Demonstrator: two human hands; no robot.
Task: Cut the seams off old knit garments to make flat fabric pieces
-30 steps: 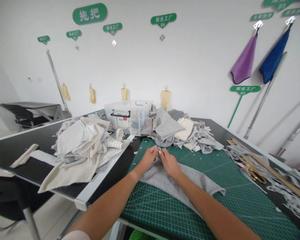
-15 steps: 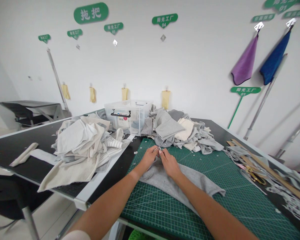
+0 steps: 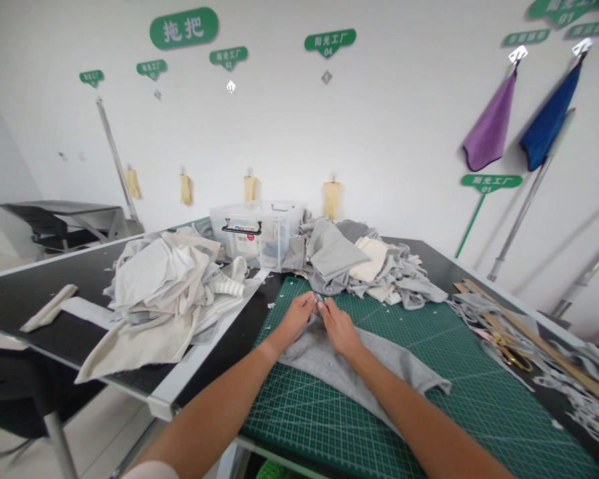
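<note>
A piece of grey fabric [image 3: 404, 356] lies across the green cutting mat [image 3: 329, 412], its far edge drawn up between my two hands. My left hand [image 3: 299, 316] pinches that edge with closed fingers. Right beside it, my right hand [image 3: 337, 322] is closed on the same edge, thumb and fingers almost touching those of the left. Whatever small detail sits between the fingertips is too small to make out. Under my right forearm part of the fabric is hidden.
Left stands a pile of cream and white cloth [image 3: 154, 273]. Behind are a clear plastic box [image 3: 244, 233] and a heap of grey cloth [image 3: 337, 249]. Gold-handled scissors [image 3: 512, 352], wooden strips [image 3: 554, 342] and white scraps [image 3: 574, 399] lie right. A black chair [image 3: 14, 392] stands at lower left.
Almost nothing differs; both hands stay together on the grey fabric's edge. The whole view has shifted very slightly.
</note>
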